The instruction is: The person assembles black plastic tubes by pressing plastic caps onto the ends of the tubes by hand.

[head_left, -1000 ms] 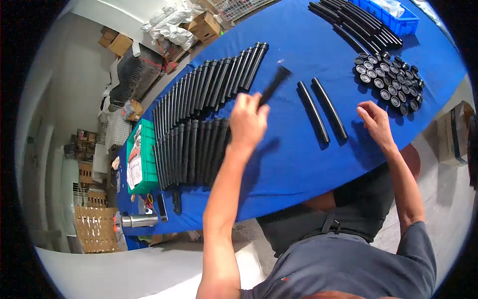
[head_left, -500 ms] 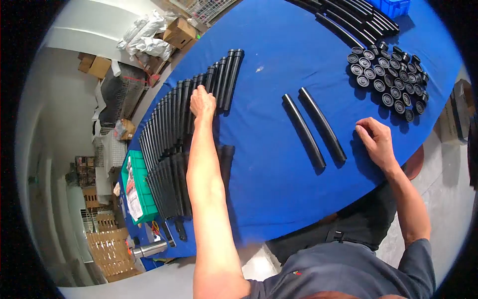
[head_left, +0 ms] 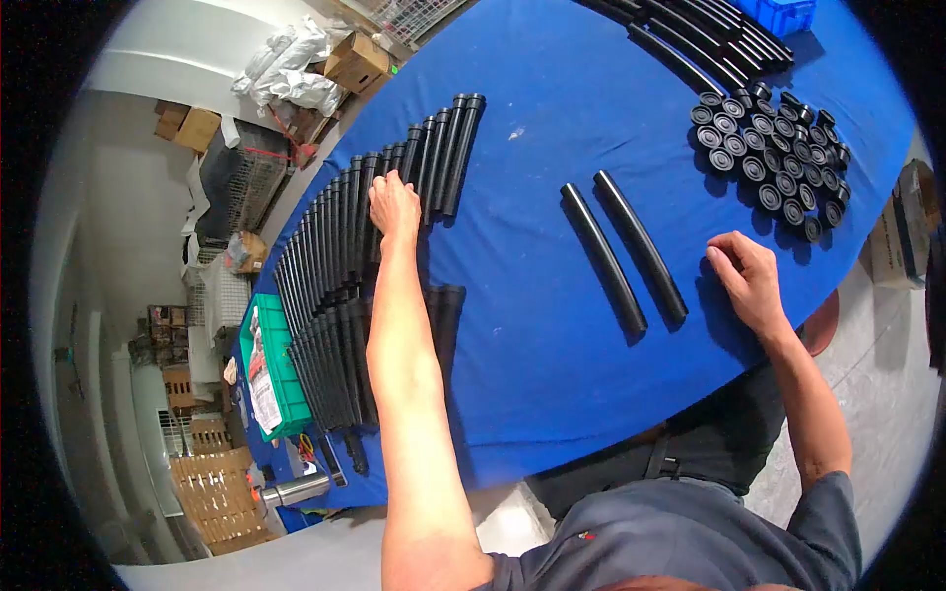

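My left hand (head_left: pixel 395 207) is at the row of capped black tubes (head_left: pixel 340 222) on the left, its fingers bent over the upper part of one tube; what they grip is mostly hidden beneath them. Below lies a second row of black tubes (head_left: pixel 330 374), partly behind my left forearm. Two separate black tubes (head_left: pixel 603 258) lie side by side, slanted, in the middle of the blue cloth. To their right my right hand (head_left: pixel 746 276) hovers near the cloth with fingers curled and thumb near the index finger; nothing shows in it.
Many round black caps (head_left: pixel 769 163) cluster at the right. Behind them are more black tubes (head_left: pixel 690 44) and a blue bin (head_left: pixel 778 14). A green crate (head_left: pixel 288 379) holding papers stands at the left edge, near a metal cylinder (head_left: pixel 296 491). Cardboard boxes (head_left: pixel 357 63) lie beyond the table.
My left hand has shifted slightly left along the tube row. My right hand keeps nearly the same place and pose.
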`<state>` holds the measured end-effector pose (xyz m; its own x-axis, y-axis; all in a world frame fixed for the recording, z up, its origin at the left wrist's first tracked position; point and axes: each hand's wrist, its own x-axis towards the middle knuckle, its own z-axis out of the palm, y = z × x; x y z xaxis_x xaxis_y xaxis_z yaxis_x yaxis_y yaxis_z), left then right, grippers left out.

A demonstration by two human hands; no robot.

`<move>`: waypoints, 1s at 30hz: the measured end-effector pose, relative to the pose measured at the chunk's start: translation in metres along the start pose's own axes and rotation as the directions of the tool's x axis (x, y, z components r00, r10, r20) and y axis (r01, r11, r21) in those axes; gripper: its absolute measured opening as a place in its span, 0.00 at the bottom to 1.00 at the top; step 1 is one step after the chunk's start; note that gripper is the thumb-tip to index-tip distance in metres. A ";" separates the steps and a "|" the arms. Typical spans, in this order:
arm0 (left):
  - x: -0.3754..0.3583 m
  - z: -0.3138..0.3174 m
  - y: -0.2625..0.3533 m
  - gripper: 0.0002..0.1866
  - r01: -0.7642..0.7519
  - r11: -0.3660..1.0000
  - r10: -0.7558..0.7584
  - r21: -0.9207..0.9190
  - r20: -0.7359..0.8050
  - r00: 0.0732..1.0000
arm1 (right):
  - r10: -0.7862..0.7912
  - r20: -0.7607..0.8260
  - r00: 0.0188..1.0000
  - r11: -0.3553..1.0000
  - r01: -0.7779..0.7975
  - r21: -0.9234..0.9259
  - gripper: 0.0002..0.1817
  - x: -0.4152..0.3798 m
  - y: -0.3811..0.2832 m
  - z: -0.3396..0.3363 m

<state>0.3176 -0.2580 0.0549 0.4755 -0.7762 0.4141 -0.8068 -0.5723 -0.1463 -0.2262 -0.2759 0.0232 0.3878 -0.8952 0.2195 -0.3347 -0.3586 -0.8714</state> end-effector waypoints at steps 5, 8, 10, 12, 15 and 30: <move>-0.009 -0.016 0.025 0.20 -0.068 0.970 0.048 -0.233 -0.093 0.994 | -0.101 -0.034 0.994 0.995 0.101 -0.004 0.09 0.001 0.007 0.002; -0.045 -0.047 0.078 0.19 -0.039 0.834 0.027 -0.550 -0.030 0.999 | -0.011 -0.007 1.000 1.000 0.012 0.012 0.09 0.000 0.002 -0.002; -0.085 -0.057 0.112 0.19 -0.099 0.712 0.095 -0.695 -0.044 0.995 | -0.019 -0.011 1.000 0.999 0.019 0.033 0.09 -0.001 0.004 0.000; -0.132 -0.061 0.145 0.23 -0.210 0.603 0.187 -0.770 -0.119 0.975 | -0.056 -0.020 0.998 0.998 0.057 0.021 0.09 -0.002 0.003 -0.002; -0.194 -0.069 0.180 0.28 -0.318 0.557 0.318 -0.767 -0.157 0.935 | -0.102 -0.028 0.994 0.995 0.102 0.004 0.10 -0.002 0.009 -0.001; -0.228 -0.071 0.184 0.23 -0.225 0.551 0.280 -0.804 -0.076 0.957 | -0.301 -0.100 0.948 0.878 0.234 -0.418 0.16 0.005 0.006 -0.002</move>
<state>0.0362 -0.1677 -0.0028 0.2022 -0.8831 0.4233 -0.8332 0.0720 0.5483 -0.2283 -0.2837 0.0198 0.3824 -0.7676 0.5144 -0.5617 -0.6351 -0.5302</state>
